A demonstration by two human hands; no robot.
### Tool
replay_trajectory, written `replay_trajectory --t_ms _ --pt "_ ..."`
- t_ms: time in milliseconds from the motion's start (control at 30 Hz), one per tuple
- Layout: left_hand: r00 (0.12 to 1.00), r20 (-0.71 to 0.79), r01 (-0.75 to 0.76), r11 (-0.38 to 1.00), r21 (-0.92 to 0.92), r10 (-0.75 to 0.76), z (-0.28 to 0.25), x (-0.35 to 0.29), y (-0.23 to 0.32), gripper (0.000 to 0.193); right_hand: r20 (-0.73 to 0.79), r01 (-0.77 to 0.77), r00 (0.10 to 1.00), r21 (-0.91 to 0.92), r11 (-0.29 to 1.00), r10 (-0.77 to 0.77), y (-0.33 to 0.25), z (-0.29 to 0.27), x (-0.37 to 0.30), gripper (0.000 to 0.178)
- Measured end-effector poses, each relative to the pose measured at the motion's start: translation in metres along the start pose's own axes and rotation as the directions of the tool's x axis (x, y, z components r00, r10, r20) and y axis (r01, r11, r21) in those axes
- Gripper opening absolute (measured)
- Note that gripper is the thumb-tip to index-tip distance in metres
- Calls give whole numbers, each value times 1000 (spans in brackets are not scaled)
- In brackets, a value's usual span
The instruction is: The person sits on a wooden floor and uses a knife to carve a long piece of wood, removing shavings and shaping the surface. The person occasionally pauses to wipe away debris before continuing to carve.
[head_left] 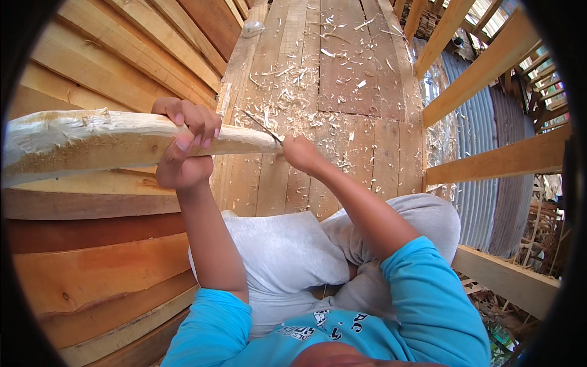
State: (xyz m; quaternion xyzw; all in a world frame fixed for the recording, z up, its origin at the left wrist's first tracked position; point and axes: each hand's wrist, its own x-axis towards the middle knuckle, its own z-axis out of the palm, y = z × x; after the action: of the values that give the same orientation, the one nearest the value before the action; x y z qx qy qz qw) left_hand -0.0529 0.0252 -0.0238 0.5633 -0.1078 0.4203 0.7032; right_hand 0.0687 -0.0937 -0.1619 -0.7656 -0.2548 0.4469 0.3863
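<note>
A long, pale piece of carved wood (92,137) reaches in from the left and tapers to a narrow end near the middle of the view. My left hand (188,140) is closed around it, thumb on the near side and fingers over the top. By the tapered end, my right hand (299,154) is closed on a knife, its handle hidden in the fist. The knife's thin dark blade (262,126) points up and to the left, next to the wood's tip. Whether the blade touches the wood I cannot tell.
Curled shavings (293,98) lie scattered over the plank floor (269,183). A wall of wooden boards (98,257) rises on the left. On the right, a wooden railing (489,162) stands before corrugated metal sheets (474,202). A small clear plastic item (252,28) sits at the far left of the floor.
</note>
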Motion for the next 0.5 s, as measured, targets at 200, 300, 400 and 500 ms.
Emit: replay_trajectory --t_ms 200,300,400,500 --pt "997 74 0 1000 -7 0 -17 -5 8 30 18 157 988 -159 975 -156 -49 3 -29 45" --pt "998 54 18 999 -30 -16 7 3 -2 30 -87 74 993 -41 996 -78 35 2 29 61" --pt "1000 5 0 999 39 0 8 3 3 30 -48 139 988 -135 981 -147 5 7 8 61" --pt "997 81 9 1000 8 -10 -5 -4 6 30 -75 227 968 -140 964 -239 -45 7 -27 59"
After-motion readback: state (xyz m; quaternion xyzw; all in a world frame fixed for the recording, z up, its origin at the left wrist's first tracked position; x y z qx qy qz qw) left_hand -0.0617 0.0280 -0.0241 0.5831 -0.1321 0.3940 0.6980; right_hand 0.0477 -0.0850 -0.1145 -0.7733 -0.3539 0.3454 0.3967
